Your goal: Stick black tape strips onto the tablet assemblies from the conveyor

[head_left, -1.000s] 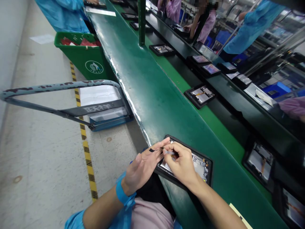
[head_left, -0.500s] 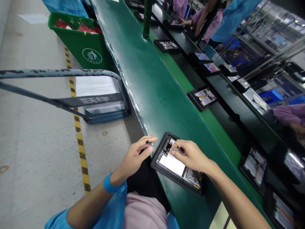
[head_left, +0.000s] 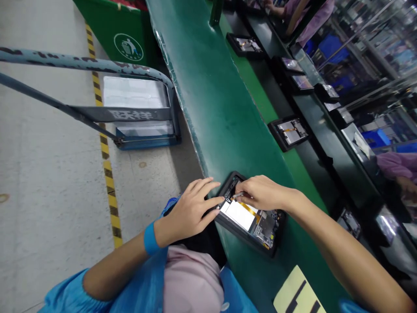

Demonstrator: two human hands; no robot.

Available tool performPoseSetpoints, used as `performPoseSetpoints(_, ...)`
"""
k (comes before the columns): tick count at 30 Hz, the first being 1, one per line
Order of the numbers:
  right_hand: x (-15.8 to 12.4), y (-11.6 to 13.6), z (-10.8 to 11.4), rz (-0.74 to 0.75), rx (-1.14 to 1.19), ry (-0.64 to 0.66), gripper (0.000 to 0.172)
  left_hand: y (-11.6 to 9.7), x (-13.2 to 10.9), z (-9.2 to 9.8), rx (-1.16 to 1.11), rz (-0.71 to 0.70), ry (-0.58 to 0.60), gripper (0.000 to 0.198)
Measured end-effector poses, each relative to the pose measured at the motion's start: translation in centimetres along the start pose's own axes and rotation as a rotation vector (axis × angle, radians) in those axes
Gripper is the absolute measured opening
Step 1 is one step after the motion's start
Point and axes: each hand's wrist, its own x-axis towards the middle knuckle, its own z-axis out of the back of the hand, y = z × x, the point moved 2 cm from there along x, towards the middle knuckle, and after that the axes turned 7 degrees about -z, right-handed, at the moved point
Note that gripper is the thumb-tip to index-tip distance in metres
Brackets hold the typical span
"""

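An opened tablet (head_left: pixel 239 216) in a black frame lies at the table's near edge, its white battery, orange ribbon cable and circuit board exposed. My left hand (head_left: pixel 192 211) is open, fingers spread, with the fingertips at the tablet's left edge. Over the tablet's upper part, my right hand (head_left: pixel 262 193) pinches a slim grey tool (head_left: pixel 239 195), whose tip points down among the inner parts. The fingers partly cover the tool, so I cannot tell its exact kind.
A pale yellow sheet (head_left: pixel 297 295) with dark bars lies at the table's front. Several other opened tablets, one a framed tablet (head_left: pixel 289 131), line the belt to the right. A trolley (head_left: pixel 146 115) and green bin (head_left: pixel 130 39) stand left. Co-workers sit across the line.
My left hand has spread its fingers and come to the tablet's edge; the small black piece between its fingertips no longer shows. An orange ribbon now lies visible across the battery. The view has shifted.
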Motion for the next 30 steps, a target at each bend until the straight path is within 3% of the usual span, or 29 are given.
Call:
performPoseSetpoints(3, 0.9, 0.5, 0.7, -0.039, -0.085, 0.14, 0.011, -0.2, 0.0, -0.3, 0.112, -0.037, 0.032, 0.03)
performPoseSetpoints(6, 1.4, 0.9, 1.0, -0.048, -0.125, 0.177, 0.011, -0.4, 0.2, -0.5, 0.187, -0.068, 0.084, 0.031)
performPoseSetpoints(13, 1.8, 0.5, 0.1, -0.038, -0.137, 0.153, 0.012, -0.6, 0.8, -1.2, 0.293, -0.144, 0.153, 0.037)
performPoseSetpoints(30, 1.9, 0.8, 0.0, -0.042, -0.221, 0.088, 0.012, -0.8, 1.9, -1.9, 0.421, -0.187, 0.189, 0.047)
